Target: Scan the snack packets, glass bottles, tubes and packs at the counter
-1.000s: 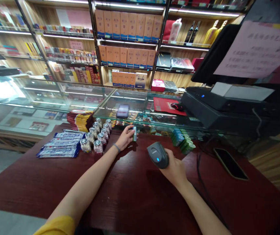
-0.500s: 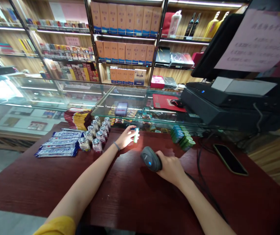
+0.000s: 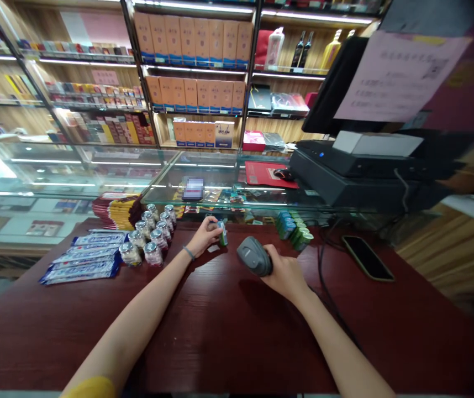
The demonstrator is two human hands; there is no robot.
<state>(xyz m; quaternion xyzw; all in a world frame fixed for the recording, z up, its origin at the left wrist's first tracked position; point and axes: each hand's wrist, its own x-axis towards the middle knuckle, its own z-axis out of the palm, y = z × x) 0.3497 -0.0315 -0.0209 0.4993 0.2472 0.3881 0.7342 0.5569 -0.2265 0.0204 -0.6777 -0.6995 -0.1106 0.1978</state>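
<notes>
My left hand [image 3: 206, 236] is closed around a small green-and-white pack [image 3: 222, 233], held tilted just above the brown counter by its far edge. Its printing is too small to read. In my right hand [image 3: 287, 273] is a dark grey barcode scanner [image 3: 254, 256], its head turned left towards the pack. A cable runs from below my right hand. Near the glass edge, right of the pack, stand similar small green packs [image 3: 302, 235] and blue packs [image 3: 285, 225] in short rows. Left of my left hand are small jars [image 3: 153, 254] with silvery lids.
Blue-and-white long packets [image 3: 83, 261] and a stack of red-and-yellow packets [image 3: 119, 211] lie at the left. A phone [image 3: 367, 258] and a black cable [image 3: 324, 271] lie at the right. Beyond the counter are a glass display case [image 3: 204, 160], a red mouse pad [image 3: 257, 174] and a monitor [image 3: 336, 83].
The bright light on the green pack and the scanner's blue light have gone out. My left hand has tilted the pack. The whole view has shifted slightly; the scanner stays in my right hand.
</notes>
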